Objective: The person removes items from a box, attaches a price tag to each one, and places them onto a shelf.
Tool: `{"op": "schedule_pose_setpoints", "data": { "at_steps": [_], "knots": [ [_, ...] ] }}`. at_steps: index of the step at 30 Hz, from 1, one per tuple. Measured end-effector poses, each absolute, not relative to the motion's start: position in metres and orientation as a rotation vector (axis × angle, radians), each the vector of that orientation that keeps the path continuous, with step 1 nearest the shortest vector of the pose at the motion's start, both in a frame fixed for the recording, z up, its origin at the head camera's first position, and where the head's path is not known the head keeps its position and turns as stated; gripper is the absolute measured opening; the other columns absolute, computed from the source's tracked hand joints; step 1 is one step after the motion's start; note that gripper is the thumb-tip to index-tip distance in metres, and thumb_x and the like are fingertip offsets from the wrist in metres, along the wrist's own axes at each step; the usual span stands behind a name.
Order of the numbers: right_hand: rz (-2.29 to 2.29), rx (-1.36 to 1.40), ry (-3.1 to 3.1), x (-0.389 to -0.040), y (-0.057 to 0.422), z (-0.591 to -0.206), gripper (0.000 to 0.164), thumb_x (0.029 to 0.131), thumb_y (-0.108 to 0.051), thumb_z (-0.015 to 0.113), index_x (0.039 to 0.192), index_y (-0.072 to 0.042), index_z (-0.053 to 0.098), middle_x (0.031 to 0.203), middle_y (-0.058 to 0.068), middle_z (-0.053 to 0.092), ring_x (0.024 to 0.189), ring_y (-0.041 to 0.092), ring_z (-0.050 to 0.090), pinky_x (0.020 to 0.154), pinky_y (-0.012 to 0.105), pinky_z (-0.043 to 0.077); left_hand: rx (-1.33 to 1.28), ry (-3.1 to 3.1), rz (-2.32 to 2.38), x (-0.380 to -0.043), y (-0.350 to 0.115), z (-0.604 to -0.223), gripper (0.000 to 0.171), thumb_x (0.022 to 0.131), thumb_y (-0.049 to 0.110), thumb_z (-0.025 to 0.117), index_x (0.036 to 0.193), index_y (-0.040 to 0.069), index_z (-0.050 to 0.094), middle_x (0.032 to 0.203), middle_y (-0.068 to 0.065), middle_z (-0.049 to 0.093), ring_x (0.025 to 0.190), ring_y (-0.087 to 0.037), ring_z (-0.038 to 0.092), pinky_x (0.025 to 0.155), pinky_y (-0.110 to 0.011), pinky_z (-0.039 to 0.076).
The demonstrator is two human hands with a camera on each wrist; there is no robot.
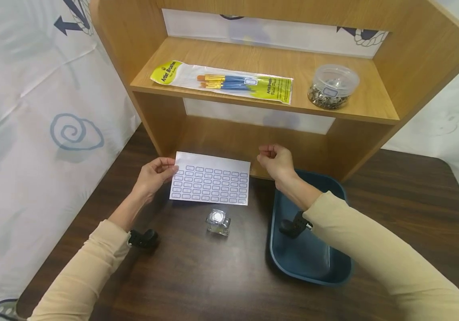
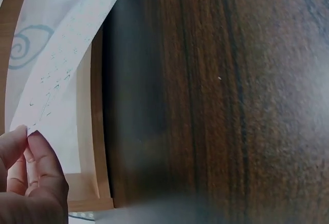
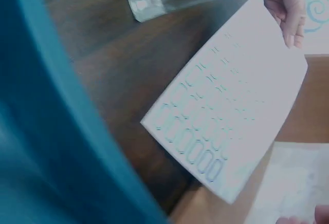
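Note:
My left hand pinches the left edge of a white sheet of small blue-framed labels, with the thumb in front. The sheet is held up over the table, its printed side towards me. In the right wrist view its rows of labels slant across the middle. To the right of the sheet, apart from it, my right hand hovers with loosely bent fingers. Its fingertips show at the lower right corner of the right wrist view, nothing visible between them. A small clear glass bottle stands just below the sheet.
A dark blue plastic tub sits under my right forearm. Behind stands a wooden shelf unit, its upper shelf bearing a packet of artist brushes and a clear jar of small metal pieces; both carry a small label.

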State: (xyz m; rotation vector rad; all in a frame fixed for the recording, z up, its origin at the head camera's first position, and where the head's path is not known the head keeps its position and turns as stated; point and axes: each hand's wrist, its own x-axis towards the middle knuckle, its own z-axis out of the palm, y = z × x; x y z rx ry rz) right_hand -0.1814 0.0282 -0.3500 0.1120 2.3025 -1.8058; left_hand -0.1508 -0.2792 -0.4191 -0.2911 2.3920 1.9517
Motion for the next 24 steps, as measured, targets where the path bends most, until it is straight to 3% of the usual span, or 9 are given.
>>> {"op": "schedule_pose_setpoints", "data": {
  "at_steps": [13,24],
  "knots": [
    [-1.528,-0.380,2.470,-0.182,-0.028,-0.354,0.021,0.088,-0.004,0.063,0.109,-0.002,0.063,0.109,0.011,0.063,0.101,0.023,0.057,0.090,0.031,0.048,-0.217,2.333,1.941,-0.146,-0.257,-0.399,0.032,0.091,0.011,0.062,0.117,-0.004,0.052,0.089,0.003,0.058,0.078,-0.007,0.058,0.073,-0.017,0.052],
    [-1.382,-0.538,2.477,-0.190,-0.048,-0.356,0.019,0.085,-0.003,0.066,0.103,-0.005,0.066,0.110,0.010,0.065,0.106,0.023,0.058,0.097,0.034,0.044,-0.122,2.243,2.005,-0.146,-0.246,-0.394,0.030,0.092,0.007,0.059,0.117,-0.008,0.051,0.086,0.004,0.060,0.078,-0.006,0.059,0.075,-0.021,0.053]
  ]
}}
